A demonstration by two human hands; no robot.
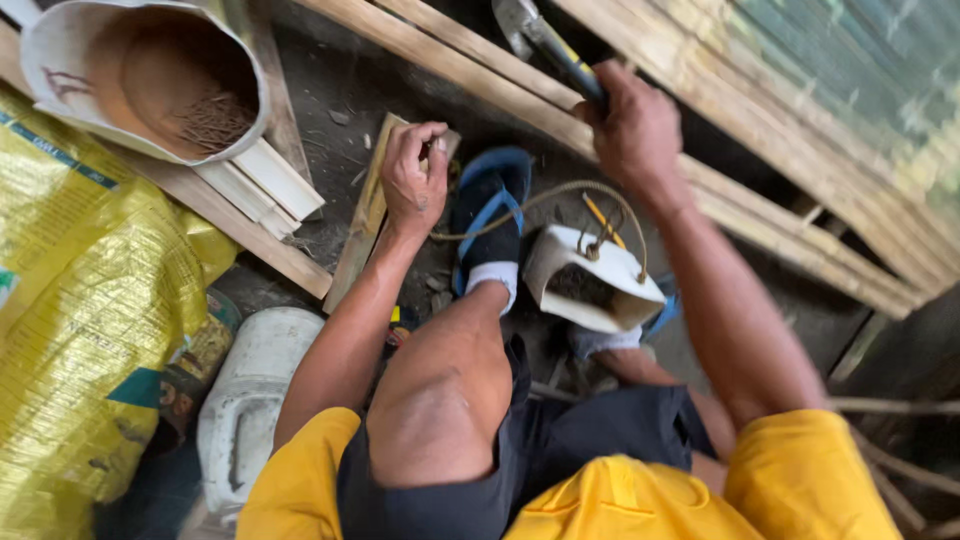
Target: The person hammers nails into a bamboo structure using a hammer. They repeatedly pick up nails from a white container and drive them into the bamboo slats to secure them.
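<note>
My left hand (415, 175) pinches something small, likely a nail, upright against the end of a short wooden slat (362, 222) lying on the dirt floor. Raised above a long plank (470, 70), my right hand (632, 130) grips the handle of a hammer (545, 45) with a yellow-and-black grip and a metal head. My foot in a blue sandal and white sock (490, 215) rests just right of the slat. My bent knee fills the lower middle.
A cut white container (590, 280) with a rope handle holds dark bits beside my foot. A large white tub of nails (150, 80) sits upper left on stacked boards. A yellow woven sack (90, 330) and a white jug (250, 400) lie at left.
</note>
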